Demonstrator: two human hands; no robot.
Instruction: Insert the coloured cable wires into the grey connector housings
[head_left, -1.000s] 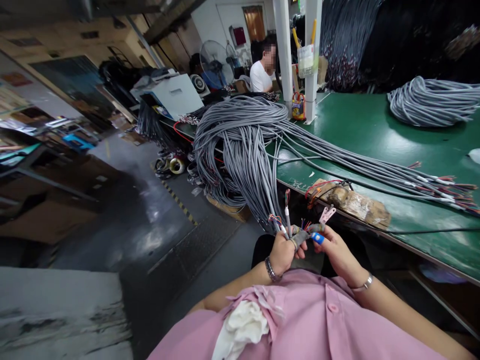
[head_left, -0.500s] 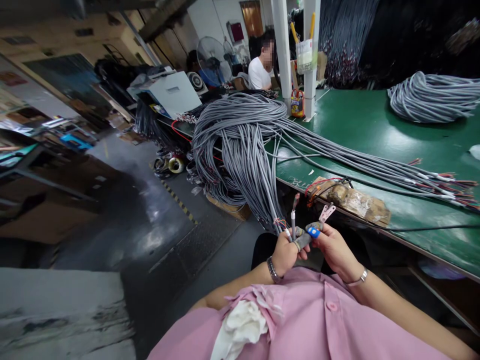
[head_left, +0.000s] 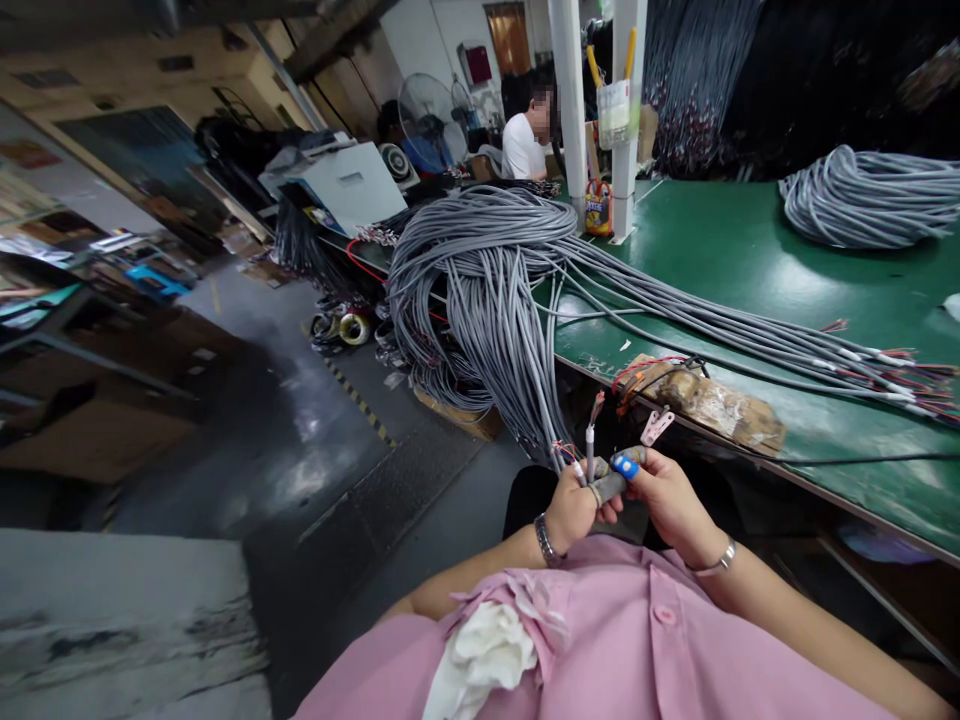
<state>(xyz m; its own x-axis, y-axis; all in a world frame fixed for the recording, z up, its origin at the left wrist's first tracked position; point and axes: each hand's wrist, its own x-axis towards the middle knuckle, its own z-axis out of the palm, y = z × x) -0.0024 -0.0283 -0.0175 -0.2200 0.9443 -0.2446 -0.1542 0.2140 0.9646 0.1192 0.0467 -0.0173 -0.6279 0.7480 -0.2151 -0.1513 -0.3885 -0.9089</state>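
My left hand [head_left: 571, 508] is closed around a grey cable [head_left: 590, 468], whose end points up with reddish bare wires fanned out above a white band. Beside it, more cable ends with thin coloured wires [head_left: 564, 450] lie against the same hand. My right hand [head_left: 669, 495] meets the left one in a pinch; a blue cover [head_left: 625, 466] sits on its thumb, and grey-yellow wraps cover fingers. What its fingertips grip is hidden. A pink clip [head_left: 658, 427] stands just above the right hand, and whether it touches is unclear.
A thick bundle of grey cables [head_left: 499, 300] hangs over the edge of the green bench [head_left: 720, 260]. A taped block [head_left: 705, 400] lies along the near edge. Farther back are a coiled cable bundle [head_left: 862, 200], white posts [head_left: 621, 120] and a seated person [head_left: 523, 145].
The bare wires at the cable's end are spread a little wider. Both hands stay nearly in place, and the whole view has shifted slightly.
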